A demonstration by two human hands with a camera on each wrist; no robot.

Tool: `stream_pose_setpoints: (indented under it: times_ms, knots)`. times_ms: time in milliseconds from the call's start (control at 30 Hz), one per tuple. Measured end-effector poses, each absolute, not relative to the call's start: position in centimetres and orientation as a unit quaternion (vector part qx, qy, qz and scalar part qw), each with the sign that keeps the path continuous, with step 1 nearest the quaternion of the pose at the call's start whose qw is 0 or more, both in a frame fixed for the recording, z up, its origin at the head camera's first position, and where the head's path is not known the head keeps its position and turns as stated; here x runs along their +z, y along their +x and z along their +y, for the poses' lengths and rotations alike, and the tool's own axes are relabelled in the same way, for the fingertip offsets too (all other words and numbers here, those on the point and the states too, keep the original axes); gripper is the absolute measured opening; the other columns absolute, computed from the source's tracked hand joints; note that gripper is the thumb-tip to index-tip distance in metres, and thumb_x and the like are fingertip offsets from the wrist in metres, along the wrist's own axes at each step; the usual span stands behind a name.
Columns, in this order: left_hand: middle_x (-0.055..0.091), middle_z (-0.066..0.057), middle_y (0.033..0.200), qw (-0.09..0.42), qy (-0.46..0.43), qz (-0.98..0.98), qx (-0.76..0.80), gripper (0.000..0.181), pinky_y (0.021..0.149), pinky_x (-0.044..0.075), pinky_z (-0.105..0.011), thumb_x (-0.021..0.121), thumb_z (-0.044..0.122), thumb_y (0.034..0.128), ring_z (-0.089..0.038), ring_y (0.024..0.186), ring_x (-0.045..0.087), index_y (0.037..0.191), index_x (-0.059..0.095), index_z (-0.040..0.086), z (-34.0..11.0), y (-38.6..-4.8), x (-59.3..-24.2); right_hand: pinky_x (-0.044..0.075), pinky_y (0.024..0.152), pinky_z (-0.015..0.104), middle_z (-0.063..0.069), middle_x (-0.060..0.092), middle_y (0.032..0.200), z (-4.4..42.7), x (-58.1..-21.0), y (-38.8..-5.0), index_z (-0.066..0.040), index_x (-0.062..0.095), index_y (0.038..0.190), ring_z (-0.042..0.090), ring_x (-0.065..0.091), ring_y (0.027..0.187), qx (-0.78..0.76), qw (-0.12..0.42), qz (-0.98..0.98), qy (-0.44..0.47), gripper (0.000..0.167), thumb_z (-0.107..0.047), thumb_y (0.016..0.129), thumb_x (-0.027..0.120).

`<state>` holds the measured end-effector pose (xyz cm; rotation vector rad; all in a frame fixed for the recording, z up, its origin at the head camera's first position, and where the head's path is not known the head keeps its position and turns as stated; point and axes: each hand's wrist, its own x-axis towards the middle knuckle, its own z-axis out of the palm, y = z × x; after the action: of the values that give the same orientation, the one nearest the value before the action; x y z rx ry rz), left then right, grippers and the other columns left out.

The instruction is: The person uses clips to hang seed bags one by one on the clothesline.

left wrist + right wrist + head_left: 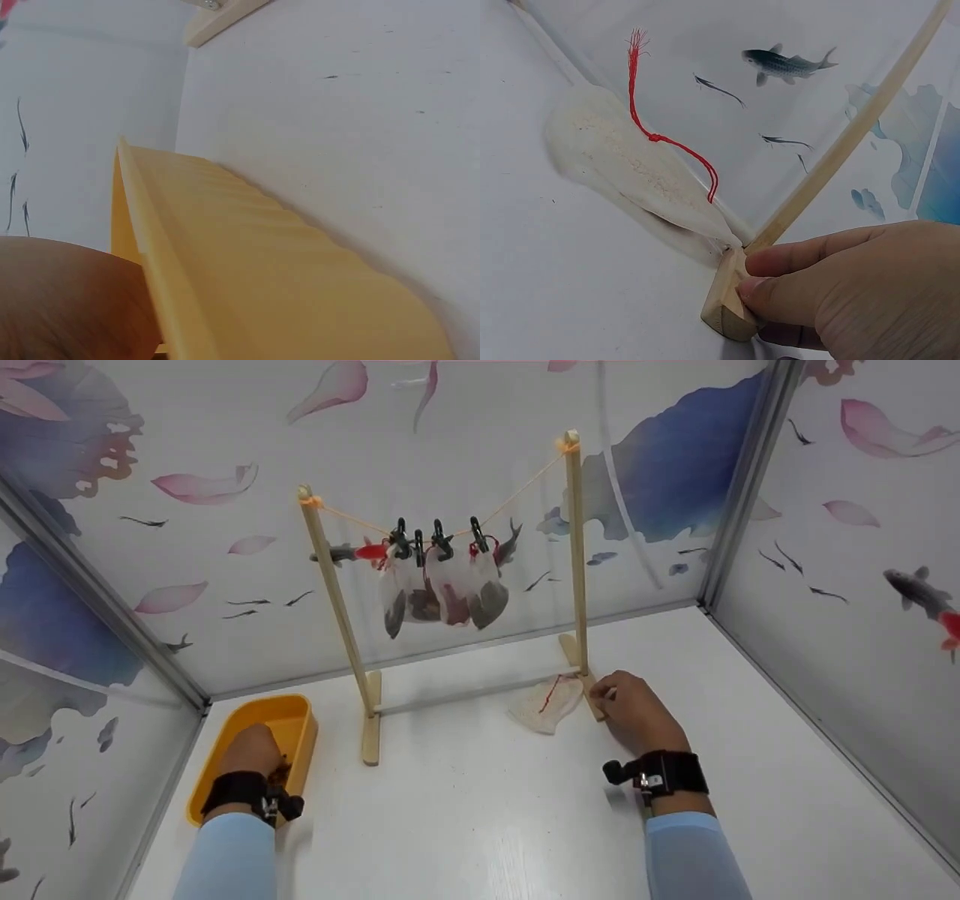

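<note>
My left hand point(251, 746) reaches down into a yellow plastic bin point(307, 750); its fingers are hidden behind the wall, and small dark things lie beside it. In the left wrist view only the back of that hand shows behind the bin's side. Over at the right, my right hand point(645, 709) has its thumb and fingers curled at a wooden foot point(724, 300) of the rack, seemingly pinching it. Against that foot lies a flat whitish pouch point(630, 157) with a red cord point(654, 138), one corner reaching the wood.
Two wooden posts point(576, 555) carry an orange string point(525, 491). From its sagging middle, several black clips point(478, 536) hold translucent pouches point(450, 592). A pale bar point(472, 694) joins the posts low down. Printed walls point(465, 405) enclose the white table point(450, 810).
</note>
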<state>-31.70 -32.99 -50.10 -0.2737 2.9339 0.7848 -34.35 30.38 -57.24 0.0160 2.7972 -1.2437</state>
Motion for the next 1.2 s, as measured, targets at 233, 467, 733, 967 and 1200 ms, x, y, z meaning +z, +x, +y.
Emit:
stream_pose_setpoints:
  times_ms: [233, 467, 733, 967, 1200]
  knots:
    - [0.057, -0.011, 0.078, 0.064, -0.102, 0.957, 0.263, 0.002, 0.068, 0.048, -0.036, 0.061, -0.003, 0.0952, -0.032, 0.077, 0.059, 0.095, 0.063, -0.004, -34.9, -33.9, -53.2, 0.053, 0.12, 0.059, 0.018, 0.068, 0.148, 30.3, -57.2, -34.5, -0.008, 0.076, 0.136, 0.039, 0.063, 0.143, -0.402, 0.038, 0.915, 0.001, 0.025, -0.017, 0.115, 0.068]
    - [0.065, -0.015, 0.077, 0.034, -0.112, 0.953, 0.281, 0.015, 0.061, 0.054, -0.033, 0.056, -0.003, 0.0995, -0.029, 0.07, 0.064, 0.095, 0.069, -0.008, -34.5, -33.9, -53.3, 0.056, 0.113, 0.055, 0.015, 0.071, 0.144, 30.0, -56.4, -34.6, -0.01, 0.074, 0.141, 0.034, 0.066, 0.133, -0.398, 0.039, 0.917, 0.01, 0.029, -0.023, 0.116, 0.065]
    - [0.072, -0.031, 0.142, -0.073, -0.081, 0.924, 0.365, 0.038, 0.1, 0.065, -0.051, 0.061, 0.014, 0.1145, -0.044, 0.123, 0.073, 0.145, 0.071, -0.006, -30.1, -33.9, -49.2, 0.059, 0.1, 0.054, 0.018, 0.076, 0.135, 29.2, -53.2, -35.0, -0.005, 0.075, 0.142, 0.038, 0.07, 0.123, -0.391, -0.053, 0.917, -0.05, 0.032, -0.022, 0.117, 0.067]
    - [0.077, -0.015, 0.129, -0.172, -0.014, 0.884, 0.434, 0.026, 0.111, 0.06, -0.05, 0.071, 0.017, 0.1136, -0.033, 0.125, 0.07, 0.135, 0.081, 0.007, -21.4, -32.3, -45.1, 0.062, 0.101, 0.055, 0.014, 0.079, 0.125, 25.9, -49.7, -33.7, -0.007, 0.078, 0.139, 0.036, 0.074, 0.12, -0.426, -0.116, 0.888, -0.129, 0.03, -0.023, 0.114, 0.072]
    - [0.081, 0.0, 0.113, -0.191, 0.09, 0.83, 0.517, 0.018, 0.085, 0.063, -0.027, 0.082, 0.012, 0.1052, -0.019, 0.115, 0.074, 0.122, 0.088, 0.017, -12.5, -29.9, -44.8, 0.065, 0.097, 0.05, 0.008, 0.078, 0.133, 20.5, -47.1, -31.4, -0.012, 0.073, 0.149, 0.026, 0.076, 0.119, -0.447, -0.106, 0.861, -0.219, 0.044, -0.03, 0.11, 0.079]
